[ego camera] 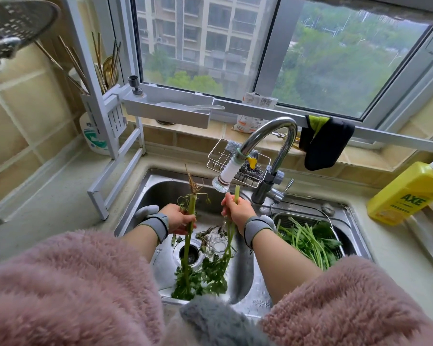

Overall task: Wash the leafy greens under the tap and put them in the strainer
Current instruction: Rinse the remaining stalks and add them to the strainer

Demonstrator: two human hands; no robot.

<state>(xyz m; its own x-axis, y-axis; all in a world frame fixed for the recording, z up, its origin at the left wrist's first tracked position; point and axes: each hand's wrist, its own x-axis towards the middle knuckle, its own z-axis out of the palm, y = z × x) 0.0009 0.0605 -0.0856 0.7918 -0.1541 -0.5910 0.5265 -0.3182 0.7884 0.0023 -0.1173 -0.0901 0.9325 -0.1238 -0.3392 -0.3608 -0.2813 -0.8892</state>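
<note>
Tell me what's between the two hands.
Head view: no object between left hand and right hand, only bare sink wall behind; the tap nozzle hangs just above the gap.

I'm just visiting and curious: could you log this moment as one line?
phase: rinsing | left hand: grips rooted stalk | right hand: grips greens under tap | strainer: holds washed greens

Head view (only one): looks forward-down, close over sink [145, 193].
</note>
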